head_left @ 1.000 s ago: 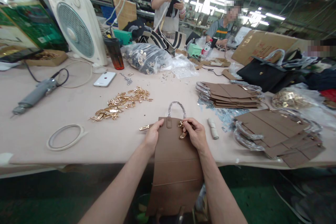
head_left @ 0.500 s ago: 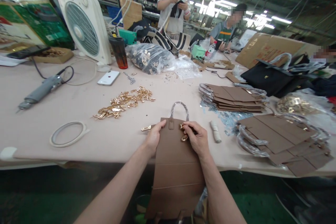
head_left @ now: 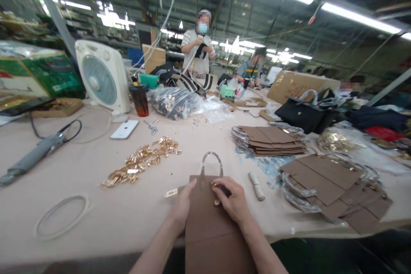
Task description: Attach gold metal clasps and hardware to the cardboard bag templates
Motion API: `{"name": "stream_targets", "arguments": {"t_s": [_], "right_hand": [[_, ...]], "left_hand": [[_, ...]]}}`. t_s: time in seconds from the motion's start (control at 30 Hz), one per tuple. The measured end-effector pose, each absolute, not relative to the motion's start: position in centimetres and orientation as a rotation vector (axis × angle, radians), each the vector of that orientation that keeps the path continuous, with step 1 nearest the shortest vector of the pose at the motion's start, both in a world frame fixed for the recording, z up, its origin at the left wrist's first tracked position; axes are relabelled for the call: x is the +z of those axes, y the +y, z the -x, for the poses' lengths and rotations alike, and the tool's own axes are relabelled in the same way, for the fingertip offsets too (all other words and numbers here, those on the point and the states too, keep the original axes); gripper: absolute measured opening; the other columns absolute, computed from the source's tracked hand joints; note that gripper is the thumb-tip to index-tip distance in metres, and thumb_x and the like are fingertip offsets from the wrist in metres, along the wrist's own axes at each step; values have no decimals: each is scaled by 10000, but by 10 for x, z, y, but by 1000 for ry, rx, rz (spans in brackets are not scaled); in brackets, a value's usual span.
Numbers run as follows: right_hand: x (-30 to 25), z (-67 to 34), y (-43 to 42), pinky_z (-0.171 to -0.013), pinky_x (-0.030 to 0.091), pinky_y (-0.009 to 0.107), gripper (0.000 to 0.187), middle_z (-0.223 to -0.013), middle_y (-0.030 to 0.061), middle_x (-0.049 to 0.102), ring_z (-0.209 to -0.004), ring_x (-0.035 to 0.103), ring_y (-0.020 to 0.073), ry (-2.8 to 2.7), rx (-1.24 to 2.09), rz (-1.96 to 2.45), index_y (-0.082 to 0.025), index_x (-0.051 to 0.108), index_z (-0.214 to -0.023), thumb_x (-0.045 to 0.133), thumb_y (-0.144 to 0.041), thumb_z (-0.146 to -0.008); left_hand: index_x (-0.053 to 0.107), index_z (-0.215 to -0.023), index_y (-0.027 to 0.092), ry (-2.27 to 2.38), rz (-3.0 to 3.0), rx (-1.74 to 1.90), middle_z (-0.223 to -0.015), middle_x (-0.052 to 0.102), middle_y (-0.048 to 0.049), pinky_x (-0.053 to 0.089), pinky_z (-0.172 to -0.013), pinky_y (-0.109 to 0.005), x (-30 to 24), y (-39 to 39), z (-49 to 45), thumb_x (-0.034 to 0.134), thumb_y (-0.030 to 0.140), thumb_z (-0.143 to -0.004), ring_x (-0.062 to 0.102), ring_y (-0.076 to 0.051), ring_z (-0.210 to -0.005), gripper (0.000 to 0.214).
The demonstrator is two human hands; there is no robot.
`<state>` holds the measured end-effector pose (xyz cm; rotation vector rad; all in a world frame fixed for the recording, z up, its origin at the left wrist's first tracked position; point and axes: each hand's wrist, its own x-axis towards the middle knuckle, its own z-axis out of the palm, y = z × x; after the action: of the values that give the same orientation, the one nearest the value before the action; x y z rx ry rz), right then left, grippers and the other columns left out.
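Note:
A brown bag panel [head_left: 205, 222] hangs over the table's front edge, its plastic-wrapped handle [head_left: 212, 156] pointing away from me. My left hand [head_left: 182, 205] grips its left edge, thumb on top and fingers hidden beneath. Beyond that hand a strap end with a gold slotted plate [head_left: 171, 193] sticks out to the left. Near the handle's right base, my right hand [head_left: 233, 200] pinches a small gold metal fitting [head_left: 214, 185] between thumb and fingers. Just below those fingertips shows another gold piece [head_left: 217, 202] against the panel.
Left of the panel lie a pile of gold fittings [head_left: 141, 160], a tape roll [head_left: 62, 217], a grey electric screwdriver [head_left: 35, 156] and a phone [head_left: 124, 129]. Brown panels [head_left: 272, 139] are stacked at right, beside a small roll [head_left: 256, 186]. A fan [head_left: 101, 77] stands behind; two co-workers are beyond.
My head view has tilted up, so everything sits lower in the picture. Both hands keep their places on the panel; the right fingers still pinch near the handle base.

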<state>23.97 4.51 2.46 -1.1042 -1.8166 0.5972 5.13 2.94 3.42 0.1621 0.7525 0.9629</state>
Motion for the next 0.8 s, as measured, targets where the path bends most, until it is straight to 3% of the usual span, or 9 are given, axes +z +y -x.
{"name": "stream_targets", "arguments": {"t_s": [0.2,0.33,0.53,0.8], "right_hand": [[23,-243,44,-852,617,355,382,-1099,60,771,-976,744,249,-1930,381,1040,-330,685,-1280,653,-197,-923],[20,-244,41,-873,609,356,326,-1105,63,770,-992,739,241,-1905,381,1053,-318,693,-1269,626,-226,-963],[20,-246,44,-883,575,332,210,-1048,57,756,-967,716,216,-1906,493,1069,-285,737,-1164,624,-267,-988],[18,-253,50,-890,552,312,187,-1058,68,724,-975,690,196,-2032,461,1070,-246,686,-1181,599,-257,-1015]], "left_hand": [[645,-1394,160,721,-163,906,-1092,807,-158,621,-935,-560,23,36,-51,616,435,-951,774,-383,-1019,522],[645,-1381,111,767,-193,999,-1106,802,-169,614,-972,-519,21,34,-54,618,355,-956,778,-353,-1031,490],[662,-1335,82,801,-225,976,-1060,809,-172,621,-951,-484,26,31,-56,579,398,-986,797,-320,-959,478],[711,-1226,50,881,-257,1028,-1013,811,-170,632,-910,-434,18,32,-59,633,395,-955,796,-302,-915,446]]}}
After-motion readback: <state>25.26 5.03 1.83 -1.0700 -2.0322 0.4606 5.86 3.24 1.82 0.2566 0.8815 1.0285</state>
